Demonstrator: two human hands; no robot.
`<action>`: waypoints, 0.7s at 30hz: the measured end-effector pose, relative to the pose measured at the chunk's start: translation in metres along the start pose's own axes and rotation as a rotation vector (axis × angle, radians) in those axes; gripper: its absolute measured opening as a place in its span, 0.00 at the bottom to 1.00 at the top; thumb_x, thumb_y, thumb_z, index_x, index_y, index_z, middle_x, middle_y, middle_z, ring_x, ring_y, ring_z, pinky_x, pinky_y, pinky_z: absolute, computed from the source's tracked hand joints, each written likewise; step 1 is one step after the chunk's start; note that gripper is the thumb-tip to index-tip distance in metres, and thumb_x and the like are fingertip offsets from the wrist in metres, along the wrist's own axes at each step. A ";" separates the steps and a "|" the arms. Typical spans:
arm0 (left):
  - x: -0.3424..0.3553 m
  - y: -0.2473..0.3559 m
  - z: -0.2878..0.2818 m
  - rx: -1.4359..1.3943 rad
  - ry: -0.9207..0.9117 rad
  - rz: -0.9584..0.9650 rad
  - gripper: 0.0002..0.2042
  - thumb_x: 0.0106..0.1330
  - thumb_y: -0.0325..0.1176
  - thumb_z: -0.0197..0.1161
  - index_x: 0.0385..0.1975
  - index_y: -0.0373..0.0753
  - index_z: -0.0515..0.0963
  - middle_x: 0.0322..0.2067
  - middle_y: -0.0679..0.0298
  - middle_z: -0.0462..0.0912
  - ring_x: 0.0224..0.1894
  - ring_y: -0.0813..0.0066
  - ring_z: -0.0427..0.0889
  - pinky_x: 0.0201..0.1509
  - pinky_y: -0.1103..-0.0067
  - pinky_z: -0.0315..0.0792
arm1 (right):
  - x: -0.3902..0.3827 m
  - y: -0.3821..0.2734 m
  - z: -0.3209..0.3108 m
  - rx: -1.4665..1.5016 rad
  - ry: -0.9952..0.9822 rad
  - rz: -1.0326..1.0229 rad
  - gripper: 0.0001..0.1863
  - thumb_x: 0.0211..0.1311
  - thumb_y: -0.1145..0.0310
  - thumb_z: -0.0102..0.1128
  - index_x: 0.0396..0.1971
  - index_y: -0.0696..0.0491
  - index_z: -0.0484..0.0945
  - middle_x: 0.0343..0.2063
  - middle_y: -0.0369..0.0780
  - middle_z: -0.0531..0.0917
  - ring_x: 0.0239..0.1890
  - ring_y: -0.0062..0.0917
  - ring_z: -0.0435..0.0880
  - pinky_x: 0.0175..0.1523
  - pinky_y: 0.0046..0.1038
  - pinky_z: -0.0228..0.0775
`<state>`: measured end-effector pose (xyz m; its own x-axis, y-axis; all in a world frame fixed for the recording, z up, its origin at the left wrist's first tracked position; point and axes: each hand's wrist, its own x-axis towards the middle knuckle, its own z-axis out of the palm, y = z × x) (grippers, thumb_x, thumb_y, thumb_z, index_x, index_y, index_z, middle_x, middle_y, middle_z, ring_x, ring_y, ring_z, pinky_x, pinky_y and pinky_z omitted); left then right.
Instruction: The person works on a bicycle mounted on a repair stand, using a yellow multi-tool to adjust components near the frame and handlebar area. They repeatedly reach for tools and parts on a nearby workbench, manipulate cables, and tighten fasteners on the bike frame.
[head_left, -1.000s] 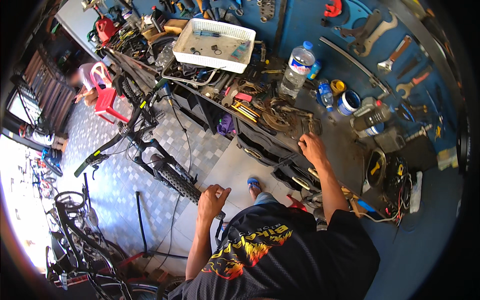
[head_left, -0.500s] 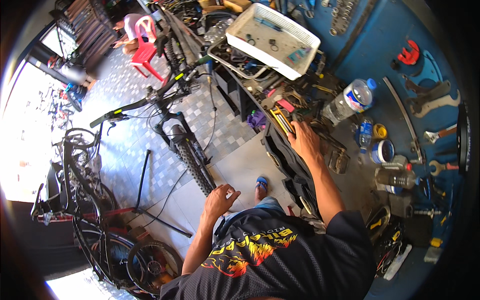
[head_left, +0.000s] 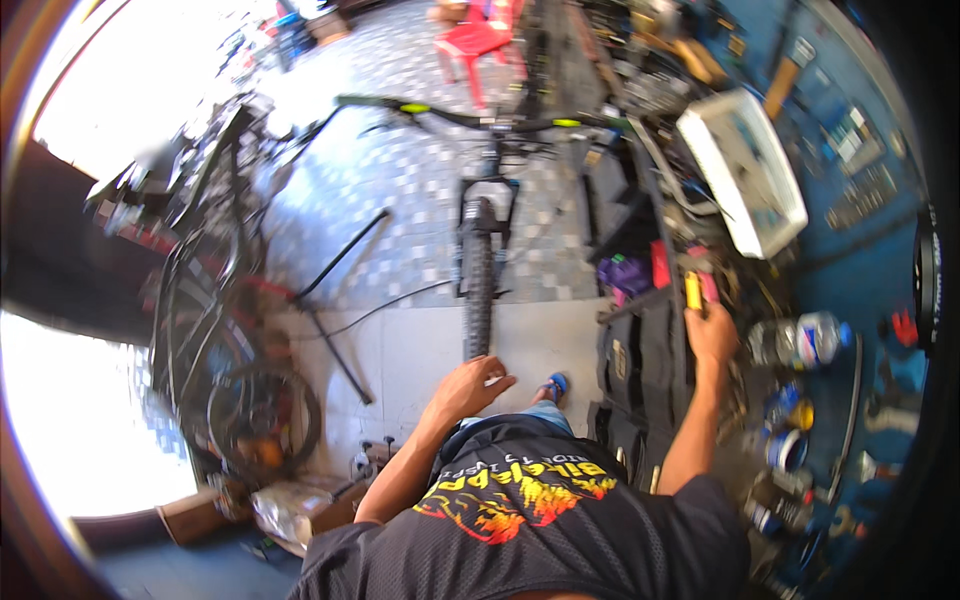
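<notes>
My left hand [head_left: 468, 388] hovers by the rear end of a knobbly bicycle tyre [head_left: 480, 270], its fingers loosely bent and apart with nothing visible in them. The tyre belongs to an upright bike whose wide dark handlebar [head_left: 455, 117] carries yellow-green marks. Over the workbench edge, my right hand [head_left: 712, 335] is closed around a slim yellow tool [head_left: 693, 290]; its lower part is hidden by the fingers. Right beside it shows a pink piece [head_left: 709, 287], and motion blur hides whether the hand touches this too.
A white plastic tray [head_left: 715, 150] tops the cluttered bench. Near it lie a clear bottle [head_left: 800, 340] and a black case [head_left: 640, 365]. Bike frames [head_left: 205, 290] and a loose wheel [head_left: 262, 420] crowd the left. A red chair [head_left: 475, 45] stands far off; tools hang on the blue wall.
My view has turned left, so the bike now stands near the middle and the bench runs along the right. My right hand has the yellow tool in its fingers, pointing away.
</notes>
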<state>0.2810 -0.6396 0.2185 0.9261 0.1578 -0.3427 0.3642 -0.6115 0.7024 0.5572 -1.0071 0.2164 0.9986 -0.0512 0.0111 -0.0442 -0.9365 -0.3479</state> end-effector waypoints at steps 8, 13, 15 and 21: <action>-0.064 -0.042 -0.093 -0.388 0.109 0.089 0.18 0.76 0.44 0.67 0.55 0.37 0.82 0.42 0.54 0.90 0.45 0.62 0.91 0.49 0.69 0.83 | -0.114 -0.223 0.023 1.489 -0.894 -0.338 0.33 0.72 0.44 0.55 0.56 0.62 0.78 0.30 0.37 0.82 0.28 0.22 0.81 0.33 0.26 0.74; -0.138 -0.117 -0.161 -0.625 0.370 0.230 0.17 0.75 0.34 0.67 0.59 0.35 0.79 0.40 0.56 0.90 0.42 0.71 0.89 0.47 0.73 0.83 | -0.262 -0.402 0.062 1.508 -1.625 -0.558 0.43 0.69 0.34 0.63 0.61 0.64 0.77 0.32 0.39 0.83 0.30 0.21 0.81 0.34 0.23 0.74; -0.178 -0.156 -0.186 -0.660 0.412 0.118 0.17 0.76 0.33 0.66 0.60 0.34 0.78 0.43 0.57 0.89 0.44 0.72 0.89 0.49 0.73 0.83 | -0.314 -0.456 0.068 1.328 -1.635 -0.717 0.37 0.71 0.41 0.67 0.59 0.64 0.77 0.31 0.41 0.84 0.28 0.22 0.82 0.34 0.23 0.75; -0.270 -0.237 -0.236 -0.948 0.727 -0.067 0.18 0.79 0.33 0.64 0.63 0.32 0.77 0.48 0.57 0.88 0.49 0.73 0.87 0.56 0.73 0.81 | -0.420 -0.557 0.080 1.386 -2.006 -0.644 0.22 0.76 0.61 0.58 0.59 0.61 0.73 0.34 0.44 0.85 0.31 0.23 0.84 0.39 0.24 0.78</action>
<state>-0.0322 -0.3544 0.2916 0.6305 0.7556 -0.1774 0.0588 0.1814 0.9816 0.1646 -0.4365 0.3306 -0.2179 0.9673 0.1299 -0.6391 -0.0408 -0.7681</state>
